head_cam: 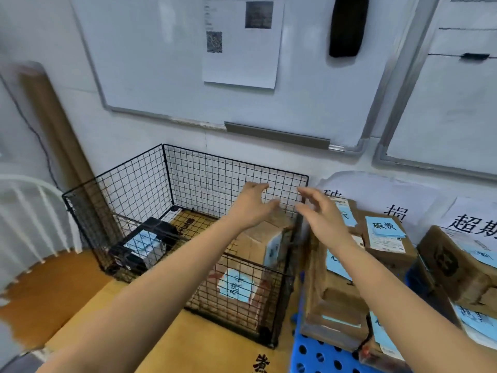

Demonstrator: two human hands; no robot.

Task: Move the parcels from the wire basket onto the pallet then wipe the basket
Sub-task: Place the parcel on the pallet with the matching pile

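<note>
A black wire basket [166, 168] stands on the floor against the wall. Inside it on the right are brown cardboard parcels [258, 246], one with a pale blue label [235, 285]. A black-wrapped parcel [145, 246] lies at the basket's left. My left hand [252, 205] hovers open above the cardboard parcels, fingers spread. My right hand [320, 214] is open too, over the basket's right wall. The blue plastic pallet [317, 354] at the right carries several brown parcels [333, 292] with blue labels.
Two whiteboards [188, 63] hang on the wall above, one with a sheet of paper. White signs with black characters [473, 224] lean behind the pallet. A brown cardboard tube [61, 146] stands at the left. Flat cardboard [166, 340] covers the floor in front.
</note>
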